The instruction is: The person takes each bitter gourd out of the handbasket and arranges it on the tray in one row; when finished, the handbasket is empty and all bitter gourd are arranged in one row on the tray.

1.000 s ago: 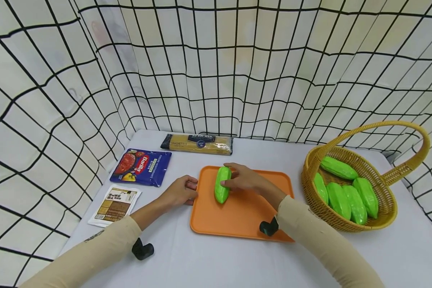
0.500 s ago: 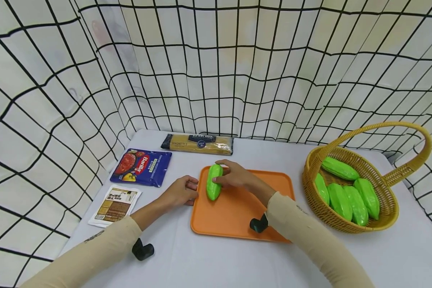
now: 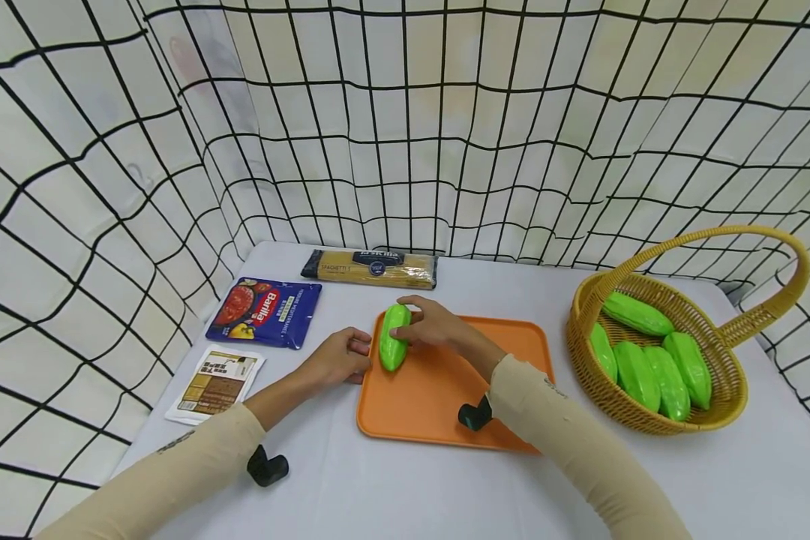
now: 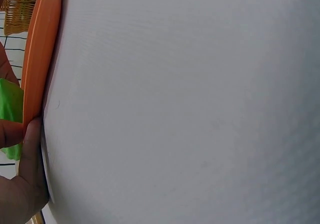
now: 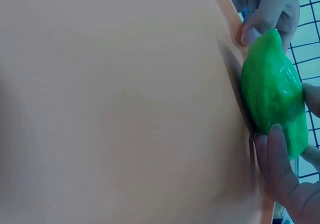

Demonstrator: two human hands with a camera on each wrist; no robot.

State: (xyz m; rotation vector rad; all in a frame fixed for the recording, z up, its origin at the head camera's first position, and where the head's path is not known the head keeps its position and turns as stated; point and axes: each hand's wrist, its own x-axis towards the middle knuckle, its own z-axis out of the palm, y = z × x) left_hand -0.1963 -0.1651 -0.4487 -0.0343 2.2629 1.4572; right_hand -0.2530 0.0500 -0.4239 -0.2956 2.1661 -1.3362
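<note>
In the head view my right hand (image 3: 433,325) grips a glossy green, ridged, elongated vegetable (image 3: 392,349), possibly a plastic one, with pointed ends. It is at the back left corner of the orange tray (image 3: 439,405). The right wrist view shows thumb and fingers on either side of the vegetable (image 5: 272,86), with a dark shadow beside it on the tray; whether it touches the tray I cannot tell. My left hand (image 3: 337,361) pinches the tray's left edge, and the left wrist view shows its fingers at the orange rim (image 4: 37,59).
A wicker basket (image 3: 732,375) with a tall handle stands at the right, holding several similar green vegetables (image 3: 637,375). Behind the tray lies a spaghetti pack (image 3: 371,270). At the left are a blue Barilla pouch (image 3: 266,311) and a white-and-brown packet (image 3: 216,382). Black netting (image 3: 408,142) surrounds the table.
My right hand has moved left and slightly away from me with the green vegetable, from further in on the tray to near its left edge. The left hand has stayed at the tray's edge.
</note>
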